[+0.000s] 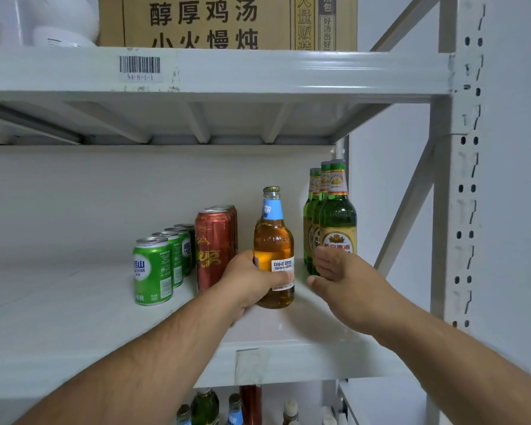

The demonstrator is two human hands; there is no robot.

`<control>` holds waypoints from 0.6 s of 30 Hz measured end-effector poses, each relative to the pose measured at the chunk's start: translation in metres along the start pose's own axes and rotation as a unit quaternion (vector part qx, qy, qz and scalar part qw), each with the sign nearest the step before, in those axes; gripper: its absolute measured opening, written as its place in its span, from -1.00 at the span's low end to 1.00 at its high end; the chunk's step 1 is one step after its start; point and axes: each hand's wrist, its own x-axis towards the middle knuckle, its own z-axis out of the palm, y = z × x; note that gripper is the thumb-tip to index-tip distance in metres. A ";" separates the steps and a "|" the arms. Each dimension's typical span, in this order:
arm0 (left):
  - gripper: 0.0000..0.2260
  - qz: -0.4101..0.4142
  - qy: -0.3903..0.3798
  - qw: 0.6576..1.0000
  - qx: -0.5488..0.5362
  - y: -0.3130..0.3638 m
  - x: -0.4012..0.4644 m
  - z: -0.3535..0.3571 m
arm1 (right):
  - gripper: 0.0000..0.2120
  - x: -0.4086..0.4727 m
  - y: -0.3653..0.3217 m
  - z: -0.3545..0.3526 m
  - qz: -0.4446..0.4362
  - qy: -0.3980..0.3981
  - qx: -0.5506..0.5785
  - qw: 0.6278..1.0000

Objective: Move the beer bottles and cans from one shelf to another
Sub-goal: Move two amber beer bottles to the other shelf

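Left hand point(252, 280) grips the lower body of an amber bottle point(274, 250), fingers curled round the smooth glass and the thumb lying across its small white paper label. That bottle stands upright on the middle shelf point(59, 317), a flat, pale grey painted metal board; it has rounded shoulders, a short neck wrapped in a light blue label and a crimped gold cap.

Just to its right, the right hand point(337, 271) is spread, fingers straight and slightly apart, holding nothing; its fingertips reach the base of the front green bottle point(337, 222). The green bottles stand in a tight row running back toward the wall, tall and slim-necked, of glossy dark green glass with gold and red labels and foil at the necks.

Left of the amber bottle, close behind the left hand's knuckles, stand the red cans point(214, 246), tall aluminium cylinders with gold lettering, lined up front to back. Further left, the green cans point(152, 271) are shorter and stubbier, with silver tops and a white-and-blue oval mark, also in a row.

Above, on the upper shelf, a brown cardboard box point(227, 21) with black printed characters sits, and a barcode sticker point(139, 67) is stuck to the shelf's front beam. A perforated steel upright point(466, 191) frames the right side. Below the middle shelf, more bottle tops point(227, 406) show, partly cut off.
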 end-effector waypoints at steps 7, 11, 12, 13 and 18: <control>-0.53 0.002 -0.028 0.999 0.041 0.003 -0.017 0.000 | -0.36 -0.013 -0.001 0.003 -0.043 0.011 -0.026 0.999; -0.61 0.067 0.001 0.993 0.101 0.002 -0.056 -0.012 | -0.43 -0.024 -0.007 0.009 -0.121 0.044 -0.030 0.991; -0.64 0.079 0.006 0.989 0.122 0.002 -0.071 -0.018 | -0.45 -0.027 -0.010 0.014 -0.143 0.045 -0.030 0.988; -0.64 0.085 0.019 0.985 0.148 -0.001 -0.084 -0.025 | -0.47 -0.030 -0.014 0.019 -0.162 0.040 -0.031 0.985; -0.40 0.073 0.112 0.941 0.311 -0.015 -0.138 -0.086 | -0.44 -0.040 -0.043 0.069 -0.236 -0.055 -0.058 0.968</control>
